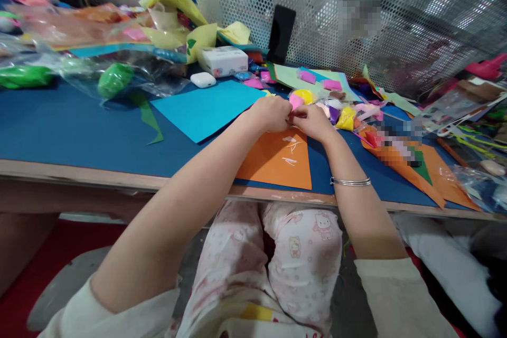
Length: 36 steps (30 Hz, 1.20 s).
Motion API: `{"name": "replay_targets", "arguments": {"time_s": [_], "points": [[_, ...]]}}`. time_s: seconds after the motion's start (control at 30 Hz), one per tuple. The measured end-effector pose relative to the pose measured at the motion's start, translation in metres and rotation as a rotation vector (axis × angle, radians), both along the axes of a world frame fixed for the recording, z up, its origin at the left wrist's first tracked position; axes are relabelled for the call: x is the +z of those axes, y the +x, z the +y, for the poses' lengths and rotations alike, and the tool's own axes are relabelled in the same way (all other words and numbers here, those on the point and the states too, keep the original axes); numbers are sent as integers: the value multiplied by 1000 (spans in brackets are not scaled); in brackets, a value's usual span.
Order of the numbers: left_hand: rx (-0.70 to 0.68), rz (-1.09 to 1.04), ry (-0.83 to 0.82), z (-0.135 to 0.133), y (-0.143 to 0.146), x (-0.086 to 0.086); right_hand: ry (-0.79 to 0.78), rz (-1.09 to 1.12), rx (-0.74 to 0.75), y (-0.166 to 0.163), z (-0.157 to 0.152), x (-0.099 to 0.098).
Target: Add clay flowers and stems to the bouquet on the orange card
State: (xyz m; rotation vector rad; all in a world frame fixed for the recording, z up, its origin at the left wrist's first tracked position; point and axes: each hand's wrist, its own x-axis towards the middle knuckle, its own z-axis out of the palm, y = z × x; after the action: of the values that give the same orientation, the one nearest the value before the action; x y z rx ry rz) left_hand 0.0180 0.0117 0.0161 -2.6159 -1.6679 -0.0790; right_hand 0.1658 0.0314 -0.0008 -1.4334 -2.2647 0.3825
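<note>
My left hand (270,112) and my right hand (312,121) meet fingertip to fingertip over the top edge of an orange paper sheet (277,161). Both hands are closed in a pinch on something small between them that I cannot make out. The orange sheet lies on the blue table top (79,132) and carries a few thin white marks (292,145). A silver bangle (350,181) circles my right wrist. Just beyond my fingers lie small bags of coloured clay (303,96), pink, yellow and purple.
A light blue paper sheet (206,108) lies left of my hands. Behind it are a white earbud case (203,80), a white box (222,60), a black phone (281,34) against perforated metal mesh, green clay in plastic bags (114,78), and orange paper cut-outs (428,174) at right.
</note>
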Motion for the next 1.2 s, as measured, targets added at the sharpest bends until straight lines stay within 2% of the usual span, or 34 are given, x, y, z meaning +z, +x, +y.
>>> {"name": "replay_targets", "arguments": {"time_s": [0.63,0.9,1.2], "points": [[-10,-10,80,4,0,-5,19,5,-5,-1,1,-1],[28,-86,129,3,-3,1,112,90,13,3,6,-4],[24,-179,145,7,-10,0,262,232,-75,3,12,-4]]}}
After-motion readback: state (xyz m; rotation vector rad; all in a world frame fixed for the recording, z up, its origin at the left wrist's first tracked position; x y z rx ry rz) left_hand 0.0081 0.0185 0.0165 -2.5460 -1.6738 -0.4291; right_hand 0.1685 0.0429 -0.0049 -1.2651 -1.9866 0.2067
